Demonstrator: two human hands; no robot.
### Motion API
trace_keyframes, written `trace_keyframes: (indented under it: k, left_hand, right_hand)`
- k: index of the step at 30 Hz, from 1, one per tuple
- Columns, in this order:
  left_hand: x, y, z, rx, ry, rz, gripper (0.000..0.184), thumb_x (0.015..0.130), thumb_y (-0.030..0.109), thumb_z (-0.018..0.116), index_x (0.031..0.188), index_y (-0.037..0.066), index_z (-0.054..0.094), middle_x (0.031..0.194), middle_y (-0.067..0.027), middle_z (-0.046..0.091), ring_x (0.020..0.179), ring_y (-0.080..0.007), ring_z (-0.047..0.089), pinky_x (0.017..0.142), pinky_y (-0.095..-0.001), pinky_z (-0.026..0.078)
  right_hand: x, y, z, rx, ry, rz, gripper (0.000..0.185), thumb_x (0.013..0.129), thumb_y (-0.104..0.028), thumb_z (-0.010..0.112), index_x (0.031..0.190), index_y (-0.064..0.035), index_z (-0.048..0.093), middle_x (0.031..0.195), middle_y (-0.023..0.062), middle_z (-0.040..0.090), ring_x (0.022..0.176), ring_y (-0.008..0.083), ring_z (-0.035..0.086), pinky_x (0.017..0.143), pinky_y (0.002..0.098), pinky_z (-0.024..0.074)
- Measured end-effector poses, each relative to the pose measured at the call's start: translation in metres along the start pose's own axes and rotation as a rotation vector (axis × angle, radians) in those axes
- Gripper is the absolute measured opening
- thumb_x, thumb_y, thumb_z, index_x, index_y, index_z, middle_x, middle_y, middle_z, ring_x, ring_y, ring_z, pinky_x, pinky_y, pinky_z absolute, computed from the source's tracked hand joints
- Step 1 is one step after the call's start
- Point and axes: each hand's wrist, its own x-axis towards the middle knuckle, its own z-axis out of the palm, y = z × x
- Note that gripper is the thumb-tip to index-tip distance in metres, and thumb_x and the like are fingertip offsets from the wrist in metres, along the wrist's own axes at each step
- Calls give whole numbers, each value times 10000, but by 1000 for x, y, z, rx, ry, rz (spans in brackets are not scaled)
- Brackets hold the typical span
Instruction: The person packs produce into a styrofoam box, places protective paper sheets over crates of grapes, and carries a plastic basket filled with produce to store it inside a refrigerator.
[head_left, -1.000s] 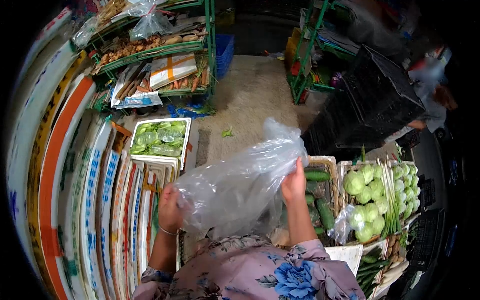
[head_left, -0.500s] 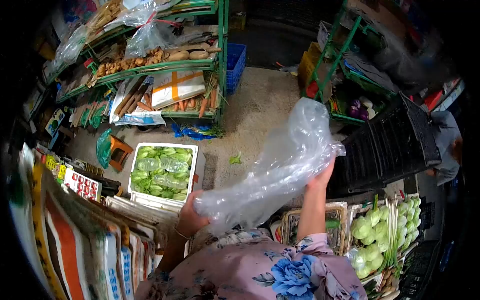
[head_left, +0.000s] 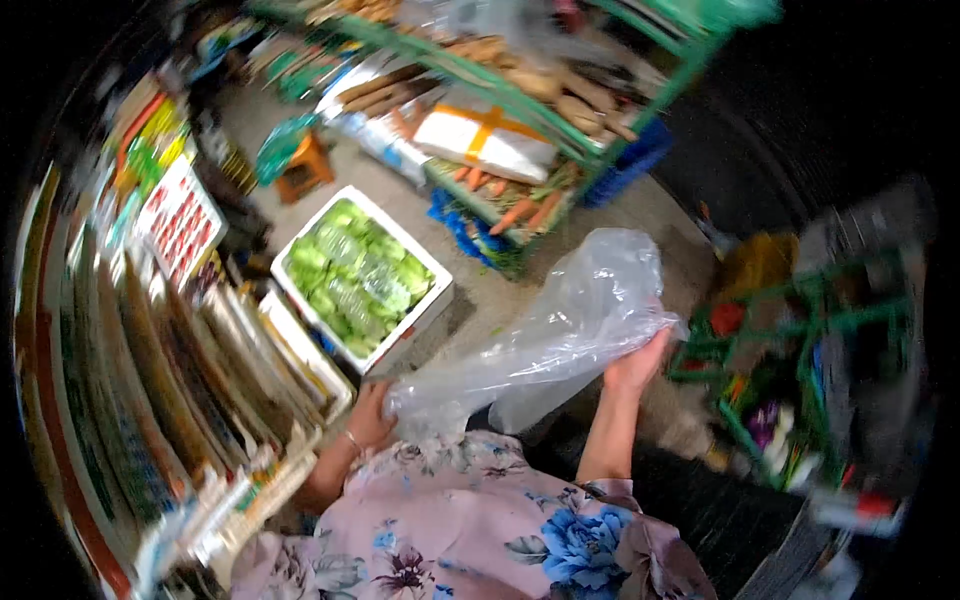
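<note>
A large clear plastic bag (head_left: 560,335) stretches between my two hands in front of my body. My left hand (head_left: 372,412) grips its lower left end, near the near corner of a white foam box (head_left: 435,290). At the bag's right edge, my right hand (head_left: 640,362) is closed on the plastic, with part of the fingers hidden by it. Leafy green lettuce (head_left: 335,235) fills the foam box, and clear plastic bottles (head_left: 385,285) lie on top of the leaves.
Ahead stands a green shelf rack (head_left: 590,150) holding root vegetables and a taped white package (head_left: 485,138). An orange stool (head_left: 303,170) is beyond the box. Flattened boxes (head_left: 150,370) stand upright at left. Another green rack (head_left: 800,330) is at right.
My view has swung to the right, so the shelves and foam box appear tilted and shifted. Both hands keep hold of the bag, which still spans between them.
</note>
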Motion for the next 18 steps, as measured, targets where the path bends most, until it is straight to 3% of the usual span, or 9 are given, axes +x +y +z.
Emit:
trace_keyframes:
  k: [2,5,7,12,16,18]
  left_hand:
    - [4,4,-1,-27,39,-162,571,606,53,572,1141,74,374,1074,-189,421,1026,-351,393,871,-366,344]
    - [-15,-34,27,-106,191,-361,581,586,33,566,1136,67,382,1036,-163,460,994,-302,441,842,-343,374]
    - [-27,-38,40,-542,125,-594,577,576,8,554,1126,53,388,999,-127,482,926,-246,485,796,-311,404]
    - [-44,-5,57,-890,334,-837,559,597,-30,515,1136,53,388,927,-94,500,806,-199,512,677,-289,444]
    - [-43,-11,58,-1277,611,-998,509,649,3,482,1143,64,377,915,-87,505,735,-180,526,576,-292,469]
    - [-37,-18,58,-1498,833,-1055,459,693,64,467,1141,67,370,901,-94,511,689,-182,540,520,-315,492]
  right_hand:
    - [43,12,-9,-70,-147,59,435,868,-358,318,1139,-32,415,1144,86,439,1037,226,420,889,361,334]
    - [70,22,25,-227,-155,163,374,864,-281,308,1087,-19,453,1102,110,461,973,231,465,837,350,381]
    - [88,42,39,-455,-191,53,366,858,-259,321,1078,-5,467,1094,118,465,949,228,476,822,338,391]
    - [112,104,106,-505,-446,128,352,853,-247,346,1082,-16,480,1091,124,462,987,233,455,845,342,370]
    - [95,172,193,-439,-635,204,317,857,-191,334,1060,-12,500,1101,108,468,1004,221,447,864,323,355]
    - [106,230,221,-611,-956,12,358,864,-221,317,1056,19,501,1106,127,481,1050,217,411,918,338,288]
